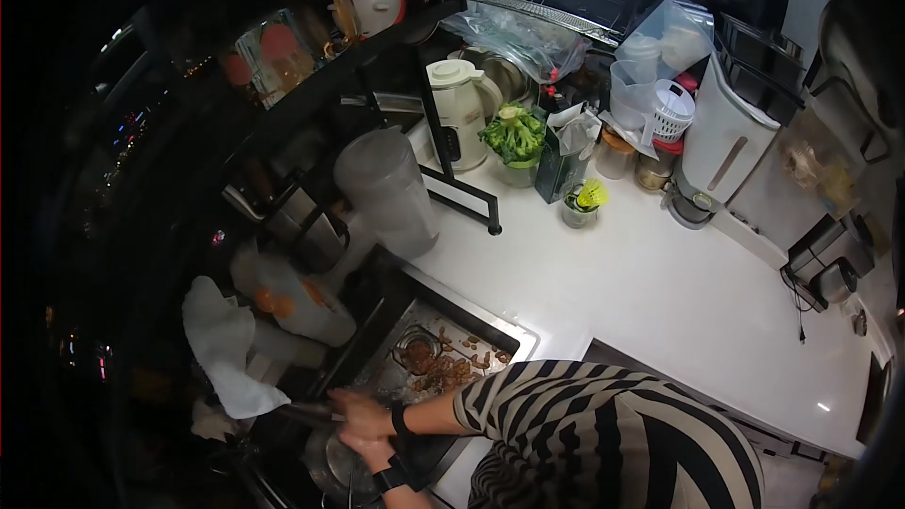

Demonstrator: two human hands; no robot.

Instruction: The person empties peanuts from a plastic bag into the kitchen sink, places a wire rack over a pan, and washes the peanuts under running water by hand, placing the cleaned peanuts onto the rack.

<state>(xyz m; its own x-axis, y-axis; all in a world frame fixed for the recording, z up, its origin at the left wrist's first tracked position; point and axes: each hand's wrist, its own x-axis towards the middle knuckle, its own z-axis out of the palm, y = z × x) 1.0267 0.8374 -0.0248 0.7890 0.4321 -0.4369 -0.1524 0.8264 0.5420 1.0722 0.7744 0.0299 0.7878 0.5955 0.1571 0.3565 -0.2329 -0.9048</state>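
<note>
My right hand [366,413], with a black band at its wrist, is over the sink [452,300] at the lower left. Close against it is my left hand [368,449], which wears a black watch. The two hands overlap, and the fingers are mostly hidden or blurred. A dark metal bar [309,410] ends near the right fingertips; contact is unclear. Below the hands is a round metal vessel [330,464], partly covered by them. Brown food scraps [448,372] lie around the drain strainer [417,349] on the sink floor.
A white cloth [226,349] hangs left of the sink. A translucent pitcher [385,188] and a knife block [306,224] stand behind. Along the counter [603,273] are a white kettle [457,113], leafy greens [515,134], a glass with a yellow brush [582,203], and a tall white appliance [721,146].
</note>
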